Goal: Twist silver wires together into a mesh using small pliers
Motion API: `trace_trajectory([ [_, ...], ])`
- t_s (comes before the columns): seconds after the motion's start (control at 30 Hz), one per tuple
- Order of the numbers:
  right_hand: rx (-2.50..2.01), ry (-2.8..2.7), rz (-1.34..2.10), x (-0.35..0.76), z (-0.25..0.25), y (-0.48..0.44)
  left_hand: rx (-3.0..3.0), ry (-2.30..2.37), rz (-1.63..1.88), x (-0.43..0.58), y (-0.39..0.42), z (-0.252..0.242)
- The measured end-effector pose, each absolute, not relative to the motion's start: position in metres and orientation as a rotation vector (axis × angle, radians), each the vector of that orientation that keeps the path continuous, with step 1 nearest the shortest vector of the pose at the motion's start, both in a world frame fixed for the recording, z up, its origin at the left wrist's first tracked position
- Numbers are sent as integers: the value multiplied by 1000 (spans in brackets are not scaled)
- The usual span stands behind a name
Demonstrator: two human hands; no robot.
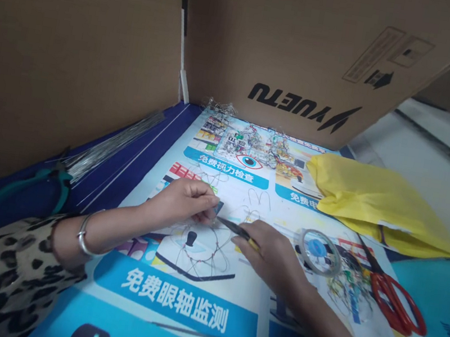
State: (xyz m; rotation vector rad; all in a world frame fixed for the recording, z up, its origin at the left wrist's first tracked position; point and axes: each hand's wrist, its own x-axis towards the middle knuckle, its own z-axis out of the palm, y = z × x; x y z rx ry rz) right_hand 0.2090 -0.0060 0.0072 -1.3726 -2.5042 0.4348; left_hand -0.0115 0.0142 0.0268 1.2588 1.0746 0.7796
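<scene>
My left hand is closed in a pinch on a thin wire frame that loops over the printed poster. My right hand grips small pliers with yellow handles, their tips meeting the wire right by my left fingertips. A silver bangle sits on my left wrist, and the sleeve is leopard print.
Cardboard walls stand behind and to the left. A bundle of straight wires lies at the left, finished wire pieces at the back. A yellow bag, a tape roll and red scissors lie to the right.
</scene>
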Motion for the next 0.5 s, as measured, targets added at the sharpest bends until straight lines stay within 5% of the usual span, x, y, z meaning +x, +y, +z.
trace_trajectory([
  [0.23,-1115,-2428,-659,210,8,-17,1141,1118,747,-11,14,24],
  [0.5,-863,-2433,-946,204,12,-27,988,1016,700,-4,2,29],
])
